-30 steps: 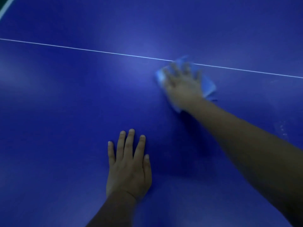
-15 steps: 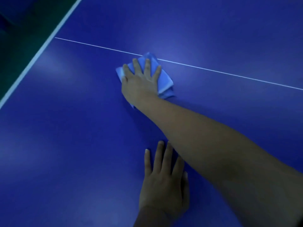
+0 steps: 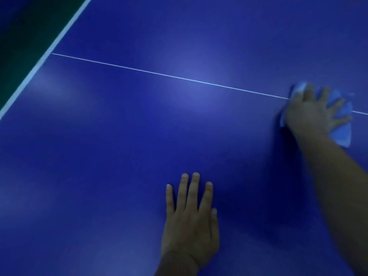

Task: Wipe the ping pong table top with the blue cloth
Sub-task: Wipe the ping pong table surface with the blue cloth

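At the far right of the counter [image 3: 139, 136], on the white centre line [image 3: 159, 73], the right hand [image 3: 310, 114] presses spread, straight fingers [image 3: 336, 104] on the blue cloth [image 3: 342, 134]; soft, light, likely to bunch; best pinned under the palm; the left hand [image 3: 191, 222] rests flat, holding nothing.

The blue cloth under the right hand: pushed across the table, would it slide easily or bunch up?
The folded light-blue cloth looks soft and floppy, its corners splaying unevenly, so it could bunch. The right hand presses it flat with spread fingers, which probably prevents that. The smooth dark-blue ping pong table top likely lets it glide.
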Demonstrator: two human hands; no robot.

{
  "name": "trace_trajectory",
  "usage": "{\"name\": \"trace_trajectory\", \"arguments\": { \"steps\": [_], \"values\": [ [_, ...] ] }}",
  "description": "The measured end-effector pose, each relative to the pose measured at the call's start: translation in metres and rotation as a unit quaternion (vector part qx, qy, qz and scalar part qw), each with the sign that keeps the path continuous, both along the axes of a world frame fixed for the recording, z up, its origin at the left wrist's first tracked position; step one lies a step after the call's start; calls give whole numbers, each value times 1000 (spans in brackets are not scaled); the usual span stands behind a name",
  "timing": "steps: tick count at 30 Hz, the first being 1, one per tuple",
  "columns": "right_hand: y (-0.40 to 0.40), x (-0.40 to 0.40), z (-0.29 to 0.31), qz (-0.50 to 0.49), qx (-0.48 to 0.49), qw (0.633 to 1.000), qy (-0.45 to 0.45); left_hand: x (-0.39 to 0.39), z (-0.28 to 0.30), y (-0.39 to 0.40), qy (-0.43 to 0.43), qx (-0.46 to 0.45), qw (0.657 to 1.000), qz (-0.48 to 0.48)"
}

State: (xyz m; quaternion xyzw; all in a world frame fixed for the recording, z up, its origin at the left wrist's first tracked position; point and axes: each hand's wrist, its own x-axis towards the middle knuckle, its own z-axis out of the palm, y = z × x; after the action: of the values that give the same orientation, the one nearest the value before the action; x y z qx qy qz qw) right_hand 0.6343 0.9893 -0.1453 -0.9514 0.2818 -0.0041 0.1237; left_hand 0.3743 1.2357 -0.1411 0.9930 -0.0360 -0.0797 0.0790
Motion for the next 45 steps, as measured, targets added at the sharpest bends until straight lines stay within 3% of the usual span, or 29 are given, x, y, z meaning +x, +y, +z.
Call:
{"name": "trace_trajectory", "arguments": {
  "steps": [2, 4, 7, 9, 11, 14, 16, 17, 20, 22, 23, 25, 29, 31, 33, 34, 36, 37, 38, 39, 41, 42, 43, 45],
  "values": [
    [-3, -25, 9, -59, -11, 998, 21, -1, -2, -1, -18, 0, 1000, -3],
    [21, -42, 6, -40, -38, 998, 21, -1, -2, -2, -32, -12, 999, -1],
    [89, -39, -3, 166, -36, 985, 26, -1, -3, -3, -55, -15, 998, 2],
    [73, -24, -4, 249, -28, 967, 48, -2, -4, -4, -65, -18, 998, 3],
    [5, -8, -3, 188, -56, 980, 37, -3, -6, -3, -66, -22, 998, 2],
    [-101, -10, 6, -50, -17, 998, 35, -2, -5, -3, -49, -25, 998, 7],
    [-118, -17, 11, -137, 7, 989, 46, -3, -5, -4, -40, -30, 999, 11],
    [-103, -18, 10, -126, 1, 991, 44, -3, -5, -4, -40, -31, 999, 11],
    [-18, -17, -6, 100, -41, 994, 9, -1, -5, -4, -42, -27, 999, 12],
    [25, -17, -10, 278, -30, 960, 23, -1, -6, -4, -40, -17, 999, 14],
    [22, -12, -6, 314, -19, 949, 40, -2, -5, -5, -41, -19, 999, 13],
    [-24, 1, -3, 267, -46, 962, 43, -2, -5, -5, -49, -34, 998, 14],
    [-161, -6, 9, 53, -26, 997, 43, -2, -2, -5, -26, -32, 999, 19],
    [-184, -25, 15, 51, -26, 997, 59, -2, 0, -5, -16, -29, 999, 20],
    [-172, -65, 10, 194, -91, 975, 64, -2, 0, -5, -17, -32, 999, 19],
    [-159, -93, 6, 303, -111, 945, 54, -2, 0, -6, -19, -34, 999, 18],
    [-145, -148, -1, 515, -115, 849, 36, -3, -1, -6, -26, -34, 999, 16],
    [-151, -155, 1, 571, -122, 810, 55, -4, -1, -5, -29, -32, 999, 14],
    [-163, -145, 6, 586, -137, 796, 62, -4, -1, -5, -30, -31, 999, 12],
    [-177, -125, 10, 545, -152, 823, 54, -4, -1, -5, -33, -32, 999, 13],
    [-203, -79, 17, 349, -132, 926, 59, -4, 0, -6, -38, -31, 999, 17],
    [-211, -65, 19, 271, -104, 955, 64, -4, 0, -7, -39, -31, 999, 18],
    [-211, -62, 19, 238, -87, 966, 60, -4, 1, -7, -40, -33, 998, 18],
    [-195, -89, 17, 286, -88, 953, 56, -4, 1, -8, -36, -35, 999, 16]
  ]
}}
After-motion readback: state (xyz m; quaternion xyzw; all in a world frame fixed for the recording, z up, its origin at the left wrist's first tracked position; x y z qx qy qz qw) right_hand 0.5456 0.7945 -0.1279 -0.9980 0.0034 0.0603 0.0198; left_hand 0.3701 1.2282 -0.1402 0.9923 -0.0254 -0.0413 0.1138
